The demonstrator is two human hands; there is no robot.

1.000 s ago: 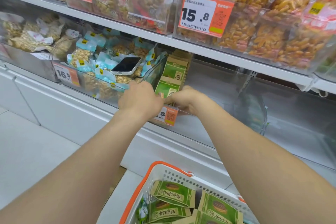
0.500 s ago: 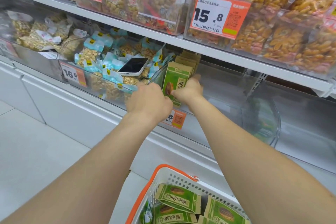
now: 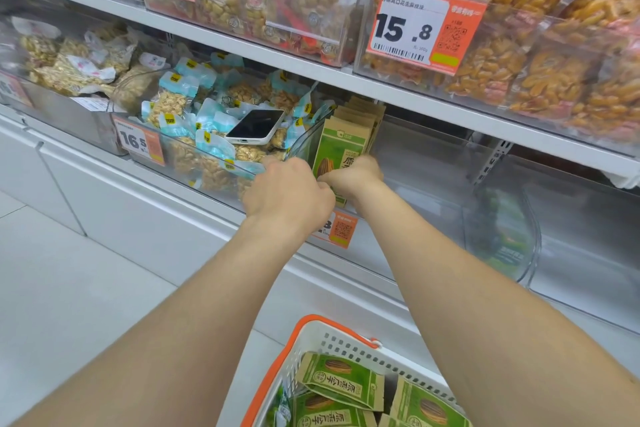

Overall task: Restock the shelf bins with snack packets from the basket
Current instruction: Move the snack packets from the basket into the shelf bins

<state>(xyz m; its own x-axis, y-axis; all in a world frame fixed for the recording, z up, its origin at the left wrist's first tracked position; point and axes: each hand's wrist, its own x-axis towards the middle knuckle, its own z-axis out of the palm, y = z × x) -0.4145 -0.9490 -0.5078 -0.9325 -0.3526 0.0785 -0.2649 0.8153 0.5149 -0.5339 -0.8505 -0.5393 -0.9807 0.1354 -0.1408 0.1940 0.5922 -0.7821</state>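
1. Snack packets (image 3: 362,113), flat rectangular pouches of matte green-and-tan paper, stand upright in a row at the left end of the clear bin (image 3: 426,163), a glossy see-through plastic box.
2. Right hand (image 3: 355,177) curls round the lower right of the front packet (image 3: 341,149), which bears a striped seed picture.
3. Left hand (image 3: 289,192) is balled at the bin's front left corner, touching the right hand. Its fingertips are hidden, so I cannot tell what it holds.
4. Below the bin's front, a white perforated plastic basket (image 3: 311,317) with an orange rim holds loose packets (image 3: 341,381) lying flat.
5. Left of the bin, a phone (image 3: 255,126) lies screen-up on crinkly blue-topped nut bags (image 3: 173,104).
6. On the bin's front, an orange price tag (image 3: 341,229) is partly covered by the left wrist.
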